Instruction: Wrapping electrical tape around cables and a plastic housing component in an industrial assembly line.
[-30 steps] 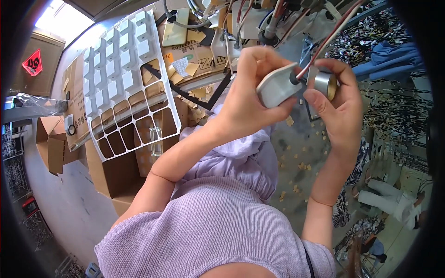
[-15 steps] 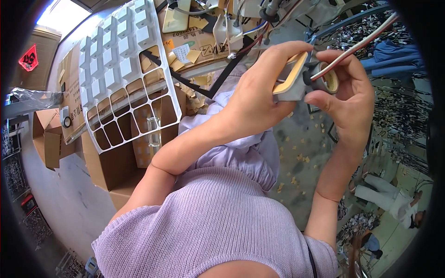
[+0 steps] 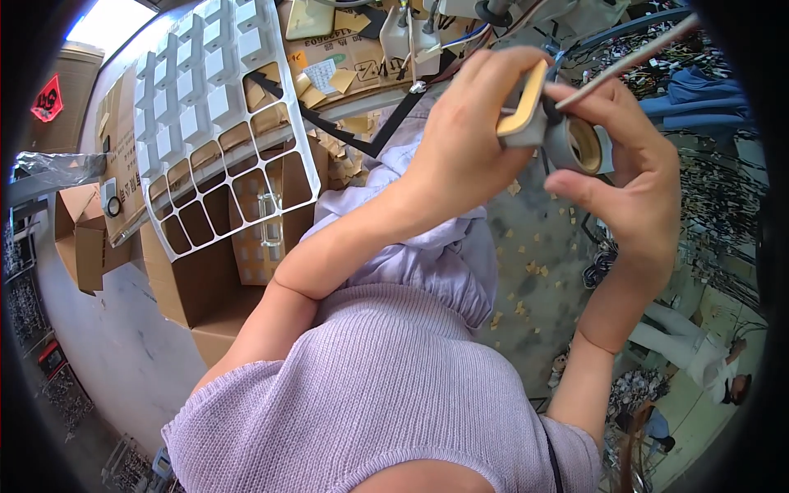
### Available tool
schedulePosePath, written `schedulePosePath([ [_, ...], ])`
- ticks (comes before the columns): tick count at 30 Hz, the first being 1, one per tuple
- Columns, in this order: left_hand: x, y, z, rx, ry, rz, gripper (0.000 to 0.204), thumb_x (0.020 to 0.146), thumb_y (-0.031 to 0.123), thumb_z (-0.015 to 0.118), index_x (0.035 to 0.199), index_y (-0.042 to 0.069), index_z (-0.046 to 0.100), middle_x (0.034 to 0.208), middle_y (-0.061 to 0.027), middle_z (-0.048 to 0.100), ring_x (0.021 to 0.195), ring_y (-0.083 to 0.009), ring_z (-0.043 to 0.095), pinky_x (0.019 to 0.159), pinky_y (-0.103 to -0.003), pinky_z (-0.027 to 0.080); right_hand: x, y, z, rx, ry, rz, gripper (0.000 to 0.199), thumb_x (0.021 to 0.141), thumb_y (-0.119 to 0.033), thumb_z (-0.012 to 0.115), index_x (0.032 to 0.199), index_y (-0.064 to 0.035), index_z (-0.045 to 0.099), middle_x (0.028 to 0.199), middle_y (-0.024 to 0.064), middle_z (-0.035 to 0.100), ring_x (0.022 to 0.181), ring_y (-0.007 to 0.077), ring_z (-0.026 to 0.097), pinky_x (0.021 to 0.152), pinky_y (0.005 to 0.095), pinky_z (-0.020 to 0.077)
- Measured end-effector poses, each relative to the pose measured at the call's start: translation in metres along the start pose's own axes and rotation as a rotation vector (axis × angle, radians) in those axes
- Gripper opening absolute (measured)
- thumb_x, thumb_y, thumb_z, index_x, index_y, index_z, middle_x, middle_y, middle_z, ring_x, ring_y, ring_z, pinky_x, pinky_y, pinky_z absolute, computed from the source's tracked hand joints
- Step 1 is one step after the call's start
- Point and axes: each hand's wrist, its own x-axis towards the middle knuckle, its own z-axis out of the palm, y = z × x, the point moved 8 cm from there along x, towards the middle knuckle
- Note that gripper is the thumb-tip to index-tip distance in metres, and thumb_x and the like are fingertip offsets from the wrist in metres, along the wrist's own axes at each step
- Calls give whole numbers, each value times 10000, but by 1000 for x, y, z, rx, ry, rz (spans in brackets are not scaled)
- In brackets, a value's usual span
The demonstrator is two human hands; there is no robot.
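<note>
My left hand (image 3: pixel 472 123) is closed around a grey housing (image 3: pixel 528 135) with a yellow strip (image 3: pixel 526 105) along its edge. A pale cable (image 3: pixel 629 70) runs up and right from the dark grommet (image 3: pixel 551 108) beside the housing. My right hand (image 3: pixel 629 152) curls round what looks like a small roll of grey tape (image 3: pixel 562 148), tan inside, close against the housing. Its index finger lies by the cable near the grommet, while the thumb sits just below the roll. The fingers behind the roll are partly hidden, so their exact contact does not show.
A white plastic tray (image 3: pixel 308 164) of grey block-shaped parts leans over cardboard boxes (image 3: pixel 185 271) on the left. More wired parts (image 3: pixel 403 41) lie on the bench ahead. Piles of cables (image 3: pixel 711 156) and a blue cloth (image 3: pixel 699 99) are at right; a person (image 3: pixel 699 353) is beyond.
My right hand has shifted slightly right and down, its thumb sitting lower relative to the roll. The roll's round opening has turned more into sight. The housing has tilted and moved slightly up in my left hand.
</note>
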Motion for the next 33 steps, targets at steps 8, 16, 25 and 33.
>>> schedulePosePath([
  [8, 7, 1, -11, 12, 78, 8, 541, 680, -51, 645, 1208, 8, 545, 1141, -102, 604, 962, -203, 636, 836, -304, 501, -7, -32, 18, 131, 301, 31, 967, 657, -266, 852, 1427, 58, 364, 1088, 86, 604, 1019, 191, 580, 976, 306, 411],
  [16, -49, 29, 65, -1952, -928, -888, 608, 620, 29, 565, 1217, -78, 512, 923, -216, 605, 783, -349, 673, 648, -470, 615, 27, 16, 16, 590, -69, -169, 999, 669, -636, 756, 1319, 64, 462, 1202, 168, 574, 1071, 206, 548, 916, 301, 417],
  [25, -70, 53, 72, -2243, -1226, -937, 658, 652, 79, 574, 1239, -156, 393, 873, -251, 521, 699, -375, 612, 611, -486, 606, 30, 25, 30, 760, -166, -565, 336, 793, -365, 732, 832, -45, 638, 898, 99, 509, 810, 164, 472, 711, 269, 383],
  [33, -56, 31, 67, -2011, -1006, -994, 625, 622, 93, 583, 1158, -180, 417, 791, -191, 508, 668, -316, 611, 572, -438, 604, 25, 9, 1, 323, -346, -525, 167, 830, 68, 610, 949, 0, 706, 1254, 197, 529, 1141, 266, 558, 967, 338, 450],
])
